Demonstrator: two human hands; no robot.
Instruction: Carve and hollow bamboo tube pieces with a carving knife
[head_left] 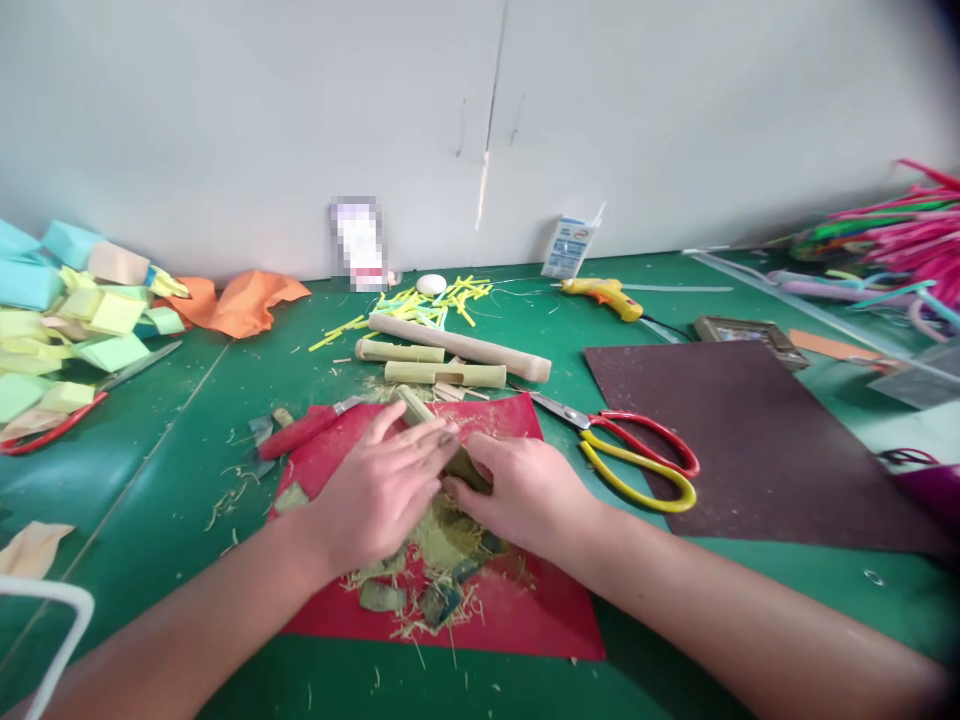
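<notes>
Both my hands meet over a red paper sheet point(525, 610) on the green table. My left hand point(379, 490) is closed round the lower part of a short greenish bamboo stick point(411, 403) that points away from me. My right hand point(525, 495) is closed on the stick's near end, fingers pressed against the left hand's. Green shavings and peel scraps point(427, 585) lie on the red sheet under the hands. A red-handled knife point(307, 430) lies just left of my left hand.
Three more bamboo sticks point(450, 350) lie beyond the red sheet. Red-and-yellow scissors point(637, 455) sit to the right, next to a dark brown sheet point(750, 450). A yellow glue gun point(604, 296), yellow strips point(427, 300), folded coloured papers point(75, 320) and pink pipe cleaners point(907, 235) ring the table.
</notes>
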